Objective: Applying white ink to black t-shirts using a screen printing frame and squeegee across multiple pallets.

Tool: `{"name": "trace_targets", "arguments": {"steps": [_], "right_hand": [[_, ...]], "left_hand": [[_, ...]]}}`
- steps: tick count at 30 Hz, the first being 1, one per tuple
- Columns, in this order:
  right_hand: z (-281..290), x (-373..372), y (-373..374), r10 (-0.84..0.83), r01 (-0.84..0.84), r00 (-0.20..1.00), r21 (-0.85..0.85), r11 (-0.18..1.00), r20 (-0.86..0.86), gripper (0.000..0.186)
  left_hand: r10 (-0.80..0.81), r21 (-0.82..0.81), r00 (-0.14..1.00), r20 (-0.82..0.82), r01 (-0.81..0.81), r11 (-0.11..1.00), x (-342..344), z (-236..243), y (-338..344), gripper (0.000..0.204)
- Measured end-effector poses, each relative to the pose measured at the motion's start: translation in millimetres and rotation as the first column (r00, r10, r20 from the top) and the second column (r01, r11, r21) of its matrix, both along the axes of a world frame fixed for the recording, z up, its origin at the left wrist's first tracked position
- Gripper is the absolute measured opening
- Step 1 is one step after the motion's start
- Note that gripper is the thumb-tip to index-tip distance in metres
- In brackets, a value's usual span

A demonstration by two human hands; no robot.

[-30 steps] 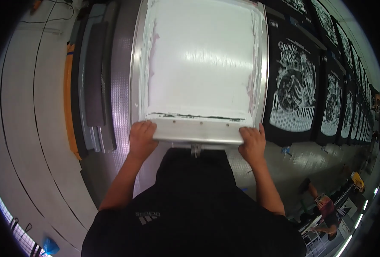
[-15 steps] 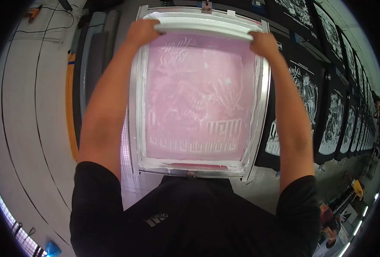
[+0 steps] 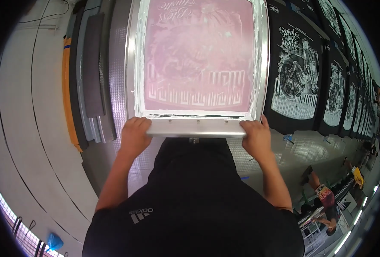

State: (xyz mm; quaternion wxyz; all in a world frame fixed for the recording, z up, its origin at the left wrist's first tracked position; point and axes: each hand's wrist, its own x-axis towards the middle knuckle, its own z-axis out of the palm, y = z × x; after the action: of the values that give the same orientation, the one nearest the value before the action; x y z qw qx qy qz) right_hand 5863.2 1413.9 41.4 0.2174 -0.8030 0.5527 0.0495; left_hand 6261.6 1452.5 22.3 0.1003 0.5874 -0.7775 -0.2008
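A screen-printing screen with pink mesh (image 3: 198, 55) and a silver metal frame (image 3: 263, 51) lies in front of me. White ink smears its inner borders, and pale lettering and pattern show in the mesh. Across its near end lies a squeegee (image 3: 197, 127) with a metal holder and several bolts. My left hand (image 3: 135, 135) is closed over its left end. Its right end is gripped by my right hand (image 3: 257, 137), thumb side up along the frame. The squeegee's blade edge is mostly hidden.
Black shirts (image 3: 296, 77) with white prints lie in rows to the right. Grey rolls or boards (image 3: 95, 64) and an orange strip (image 3: 70, 94) run along the left. Another person (image 3: 327, 201) is at the lower right, near a rack. A blue bag (image 3: 55, 241) sits lower left.
Both hands have come from the screen's far end to its near end with the squeegee. My arms are now bent, and the screen sits higher in view.
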Motion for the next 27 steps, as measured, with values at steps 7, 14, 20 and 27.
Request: {"name": "trace_targets", "arguments": {"steps": [7,14,20,27], "right_hand": [[-23,-8,25,-0.002,0.003,1.000,-0.027,1.000,0.026,0.045],[-56,5,-122,-0.017,0.035,0.998,-0.284,0.958,0.065,0.045],[-56,16,-340,-0.060,0.018,0.993,-0.377,0.926,-0.100,0.037],[-36,10,-463,0.050,-0.101,0.983,-0.296,0.950,-0.175,0.044]], "left_hand": [[0.054,-0.001,0.998,0.020,-0.054,0.999,-4,-24,44,0.038],[0.033,-0.232,0.999,0.013,-0.029,0.972,12,-67,-130,0.044],[0.152,-0.120,0.962,0.228,-0.127,0.985,12,-42,-362,0.038],[-0.026,-0.002,0.989,0.148,0.027,1.000,21,-8,-472,0.042]]}}
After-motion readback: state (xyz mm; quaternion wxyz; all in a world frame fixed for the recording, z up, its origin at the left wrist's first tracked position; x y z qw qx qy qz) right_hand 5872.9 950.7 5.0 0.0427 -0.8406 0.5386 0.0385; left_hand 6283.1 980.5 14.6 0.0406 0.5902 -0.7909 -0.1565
